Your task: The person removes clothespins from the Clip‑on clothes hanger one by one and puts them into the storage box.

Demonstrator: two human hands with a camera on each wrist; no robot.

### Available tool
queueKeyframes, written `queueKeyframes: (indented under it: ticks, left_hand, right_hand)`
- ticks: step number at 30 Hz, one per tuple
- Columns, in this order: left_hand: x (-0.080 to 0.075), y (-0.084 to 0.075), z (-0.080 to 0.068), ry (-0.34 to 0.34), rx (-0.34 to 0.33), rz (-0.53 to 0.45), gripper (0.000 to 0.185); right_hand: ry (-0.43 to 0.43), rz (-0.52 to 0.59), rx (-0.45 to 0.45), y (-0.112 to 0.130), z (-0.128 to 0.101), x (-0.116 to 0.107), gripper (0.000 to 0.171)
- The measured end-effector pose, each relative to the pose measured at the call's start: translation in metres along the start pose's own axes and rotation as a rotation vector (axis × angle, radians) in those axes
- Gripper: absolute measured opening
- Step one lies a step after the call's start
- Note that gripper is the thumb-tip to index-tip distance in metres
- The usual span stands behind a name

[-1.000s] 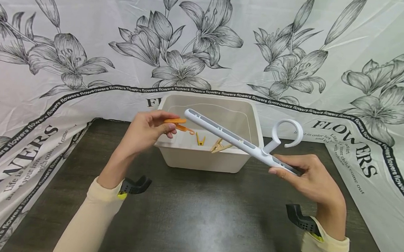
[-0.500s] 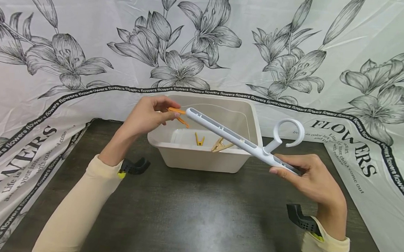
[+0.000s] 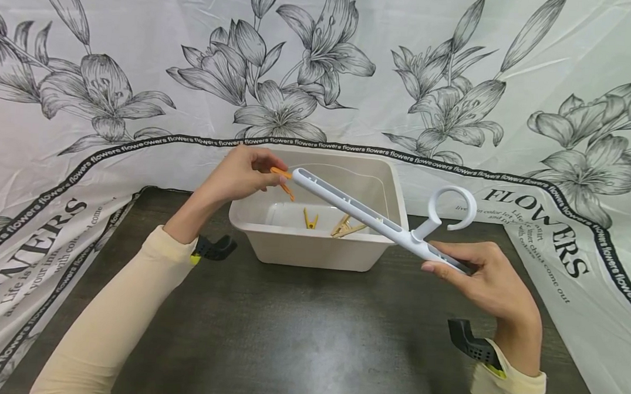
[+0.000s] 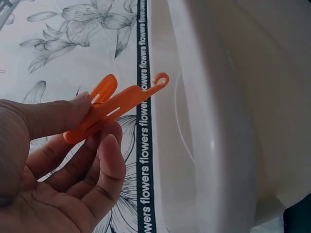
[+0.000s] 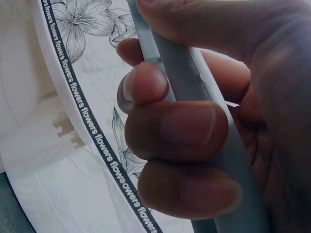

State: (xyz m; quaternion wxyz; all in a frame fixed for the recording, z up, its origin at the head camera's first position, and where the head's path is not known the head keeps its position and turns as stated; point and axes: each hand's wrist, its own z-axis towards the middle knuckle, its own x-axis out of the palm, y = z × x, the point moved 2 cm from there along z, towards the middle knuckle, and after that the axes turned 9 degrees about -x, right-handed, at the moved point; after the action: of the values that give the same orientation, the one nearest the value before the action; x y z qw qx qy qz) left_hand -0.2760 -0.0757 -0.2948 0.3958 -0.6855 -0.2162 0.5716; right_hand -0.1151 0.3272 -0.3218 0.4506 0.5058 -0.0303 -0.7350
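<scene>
My left hand [image 3: 242,173] pinches an orange clothespin [image 4: 116,104] between thumb and fingertips. The clothespin has a small curled hook at one end, plain in the left wrist view. In the head view it is right at the far end of a pale blue-grey slotted hanger bar [image 3: 357,212]. An open ring hook [image 3: 468,203] rises from the bar. My right hand [image 3: 494,281] grips the bar's near end, fingers wrapped round it in the right wrist view. The bar slants up to the left over the basin.
A beige plastic basin [image 3: 313,251] stands at the back of the dark table [image 3: 289,325]. In it are a yellow clothespin [image 3: 311,220] and pale tan clothespins [image 3: 346,229], partly behind the bar. A flower-printed cloth [image 3: 308,120] hangs behind and lies along the sides.
My left hand has moved up and slightly right, bringing the orange clothespin from below the bar's far end to right at its tip. My right hand and the bar have hardly moved.
</scene>
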Motion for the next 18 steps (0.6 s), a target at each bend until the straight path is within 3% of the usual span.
queueKeyframes:
  ticks: [10, 18]
  left_hand:
    - [0.0, 0.004, 0.0, -0.036, 0.008, -0.029, 0.034]
    - [0.0, 0.004, -0.012, -0.07, 0.066, -0.104, 0.041]
  right_hand:
    - [-0.001, -0.012, 0.023, -0.001, -0.001, 0.001, 0.04]
    - [-0.006, -0.007, 0.022, 0.0, 0.0, 0.001, 0.039]
